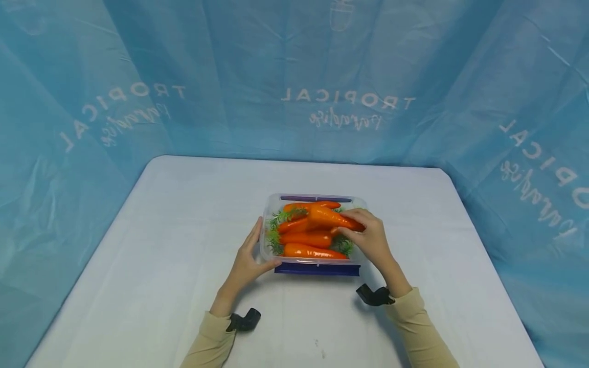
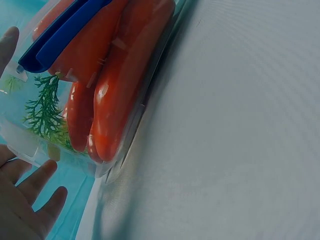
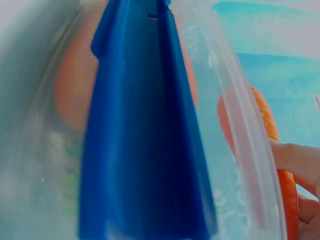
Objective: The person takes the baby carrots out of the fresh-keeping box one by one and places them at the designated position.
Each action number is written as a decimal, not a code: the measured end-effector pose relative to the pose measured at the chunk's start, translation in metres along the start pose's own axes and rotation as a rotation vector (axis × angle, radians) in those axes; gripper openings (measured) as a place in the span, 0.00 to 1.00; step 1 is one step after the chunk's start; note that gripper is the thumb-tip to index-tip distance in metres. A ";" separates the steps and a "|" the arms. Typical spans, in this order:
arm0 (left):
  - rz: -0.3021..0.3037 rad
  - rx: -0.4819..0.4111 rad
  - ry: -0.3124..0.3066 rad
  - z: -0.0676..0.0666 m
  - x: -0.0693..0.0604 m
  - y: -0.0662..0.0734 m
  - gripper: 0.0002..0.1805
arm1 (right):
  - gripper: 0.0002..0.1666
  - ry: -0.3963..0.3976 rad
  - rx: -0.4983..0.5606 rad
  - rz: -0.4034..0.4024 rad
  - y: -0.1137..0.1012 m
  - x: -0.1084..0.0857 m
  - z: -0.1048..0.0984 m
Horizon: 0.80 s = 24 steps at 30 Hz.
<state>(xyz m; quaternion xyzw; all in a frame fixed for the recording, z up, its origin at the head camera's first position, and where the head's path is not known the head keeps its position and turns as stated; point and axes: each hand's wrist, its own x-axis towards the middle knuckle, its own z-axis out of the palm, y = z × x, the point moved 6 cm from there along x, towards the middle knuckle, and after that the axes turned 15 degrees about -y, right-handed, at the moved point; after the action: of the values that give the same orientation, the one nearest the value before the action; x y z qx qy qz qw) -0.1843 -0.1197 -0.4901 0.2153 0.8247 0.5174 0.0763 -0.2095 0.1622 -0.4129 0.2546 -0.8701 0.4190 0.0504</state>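
- At the far left, a blue curtain (image 1: 46,194) is seen, hung around the back and sides of a white table (image 1: 184,220). Pale letters are printed on it, and they are shown backwards.
- Next, the left arm is covered by a tan sleeve (image 1: 207,340), and a small black thing (image 1: 245,320) is worn at the wrist.
- The left hand (image 1: 244,263) is set against the left side of a clear box (image 1: 264,250). Its fingers are spread and loosely stretched, not curled tight, and its thumb is laid by the near left corner.
- In the middle of the table, the box is filled with shiny orange carrots (image 1: 306,239). Green leaves (image 1: 274,240) are bunched at their left ends, and more green is seen on the right.
- A dark blue clip (image 1: 317,269) is joined to the box's near side, and another strip (image 1: 317,198) is seen at the far side.
- On top of the pile, one carrot (image 1: 327,216) is laid at a slant. Its thin right end is pinched between the thumb and fingers of the right hand (image 1: 371,236).
- At the right wrist, another black thing (image 1: 374,295) is worn, just by a tan cuff (image 1: 407,301).
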 end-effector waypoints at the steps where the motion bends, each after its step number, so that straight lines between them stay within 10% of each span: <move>1: 0.000 0.000 -0.002 -0.001 0.000 0.006 0.60 | 0.19 0.010 0.005 0.002 0.001 -0.001 -0.003; 7: -0.001 -0.014 -0.005 -0.005 -0.003 0.026 0.57 | 0.19 0.084 0.001 0.007 0.006 -0.005 -0.019; 14: 0.037 -0.007 0.013 0.000 0.000 -0.005 0.60 | 0.20 0.161 -0.030 0.029 0.012 -0.013 -0.034; 24: 0.049 0.000 0.016 0.002 0.001 -0.011 0.60 | 0.20 0.292 -0.080 0.093 0.024 -0.029 -0.052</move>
<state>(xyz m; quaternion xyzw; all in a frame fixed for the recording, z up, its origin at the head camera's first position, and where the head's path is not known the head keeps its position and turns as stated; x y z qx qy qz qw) -0.1875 -0.1221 -0.5006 0.2314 0.8197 0.5208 0.0572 -0.2025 0.2249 -0.4049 0.1482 -0.8804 0.4183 0.1672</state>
